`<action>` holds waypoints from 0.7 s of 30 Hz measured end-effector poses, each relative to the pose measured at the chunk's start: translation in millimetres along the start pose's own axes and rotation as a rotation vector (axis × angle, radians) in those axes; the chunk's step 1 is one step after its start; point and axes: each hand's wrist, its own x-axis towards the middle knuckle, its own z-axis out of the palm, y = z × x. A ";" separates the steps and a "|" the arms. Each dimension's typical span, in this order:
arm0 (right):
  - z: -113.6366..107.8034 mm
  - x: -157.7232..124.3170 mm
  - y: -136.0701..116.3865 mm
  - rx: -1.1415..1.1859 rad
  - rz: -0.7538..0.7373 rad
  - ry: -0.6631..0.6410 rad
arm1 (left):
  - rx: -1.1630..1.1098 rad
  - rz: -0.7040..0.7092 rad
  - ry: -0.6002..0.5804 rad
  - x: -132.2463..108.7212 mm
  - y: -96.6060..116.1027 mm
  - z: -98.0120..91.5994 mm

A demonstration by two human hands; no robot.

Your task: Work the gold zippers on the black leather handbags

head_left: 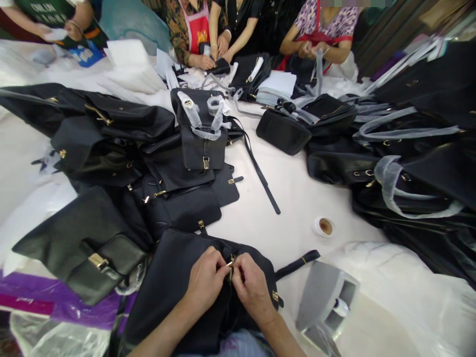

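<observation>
A large black leather-look bag (171, 292) lies in front of me, at the near edge of the table. My left hand (208, 275) pinches a small gold zipper pull (229, 264) on it between thumb and fingers. Close beside it, my right hand (250, 280) has its fingertips pressed together at the same zipper; whether they grip its fabric or metal is hidden. A gold clasp (275, 296) shows on the bag's right side. Past it sticks out a black strap (297, 264).
Black bags (111, 119) are piled at left, more bags (372, 163) at right. A small white cup (324, 226) with brown contents and a grey box (323, 295) stand right. Across the table, co-workers' hands (203, 61) handle bags. Paper sheets (275, 84) are stacked there.
</observation>
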 end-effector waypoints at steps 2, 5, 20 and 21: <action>-0.6 -1.7 -2.9 -0.006 -0.030 0.003 | -0.055 -0.031 -0.008 0.5 -1.6 2.4; -2.9 -3.5 -9.0 0.011 -0.102 -0.020 | -0.115 -0.050 -0.025 1.3 -4.6 5.1; -17.3 5.2 -1.8 0.290 0.224 0.013 | -0.233 -0.067 -0.038 3.2 -12.7 9.2; -16.6 6.2 -2.2 0.278 0.210 0.014 | -0.219 -0.049 -0.037 2.2 -11.2 8.7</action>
